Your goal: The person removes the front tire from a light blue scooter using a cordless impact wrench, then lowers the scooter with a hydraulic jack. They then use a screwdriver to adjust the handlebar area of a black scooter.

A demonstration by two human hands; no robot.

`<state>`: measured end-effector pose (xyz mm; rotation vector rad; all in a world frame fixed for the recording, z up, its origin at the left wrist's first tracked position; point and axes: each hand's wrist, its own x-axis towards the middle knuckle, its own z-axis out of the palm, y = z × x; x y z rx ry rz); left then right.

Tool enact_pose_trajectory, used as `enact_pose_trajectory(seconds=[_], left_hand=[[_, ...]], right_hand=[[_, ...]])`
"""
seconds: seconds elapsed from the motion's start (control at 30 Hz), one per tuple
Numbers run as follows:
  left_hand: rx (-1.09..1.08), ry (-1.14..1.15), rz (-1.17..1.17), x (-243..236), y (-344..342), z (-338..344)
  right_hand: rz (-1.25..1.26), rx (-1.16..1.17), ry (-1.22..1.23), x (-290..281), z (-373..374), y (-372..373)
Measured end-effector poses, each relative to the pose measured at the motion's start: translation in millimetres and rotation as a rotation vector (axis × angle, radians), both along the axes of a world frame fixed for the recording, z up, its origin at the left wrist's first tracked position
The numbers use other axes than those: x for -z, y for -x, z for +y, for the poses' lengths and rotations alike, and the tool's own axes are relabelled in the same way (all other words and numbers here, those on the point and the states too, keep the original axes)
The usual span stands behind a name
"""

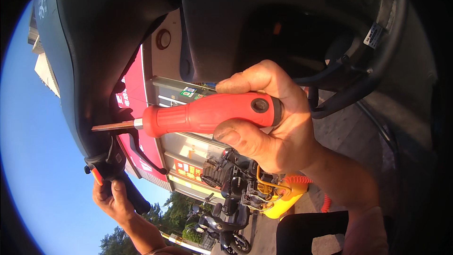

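Note:
My right hand (pixel 278 127) is closed on a large red screwdriver (pixel 203 112), thumb and forefinger along the handle and its butt in the palm. The metal shaft points left, and its tip meets the dark handlebar cover (pixel 87 89) of a scooter; the exact contact spot is hard to make out. At the lower left, my left hand (pixel 115 203) is closed at the handlebar switch housing (pixel 111 164), beside the black rubber grip (pixel 134 193). A small orange piece (pixel 96 175) shows by its fingertip. The other left fingers are partly hidden. A black brake lever (pixel 141 153) curves between the hands.
The scooter's dark body panel (pixel 212 23) fills the top. Behind stand a machine with a yellow tank (pixel 288 198), a red coiled hose (pixel 326 203) and a parked scooter (pixel 222 224). A shopfront has a pinkish-red sign (pixel 137 80). A dark hose (pixel 377 125) lies at right.

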<state>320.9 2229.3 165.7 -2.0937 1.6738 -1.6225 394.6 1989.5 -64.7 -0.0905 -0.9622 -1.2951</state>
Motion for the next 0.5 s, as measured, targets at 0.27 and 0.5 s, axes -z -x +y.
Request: enact_pose_trajectory(seconds=[0.27,0.5], left_hand=[[-0.009,0.023,-0.010,3.0,0.4,-1.1],[0.004,0.008,0.014,4.0,-1.4,-3.0]], right_hand=[[0.124,0.435,-0.085,4.5,-7.8,13.6],[0.128,-0.422,0.220,9.1,4.9,13.9]])
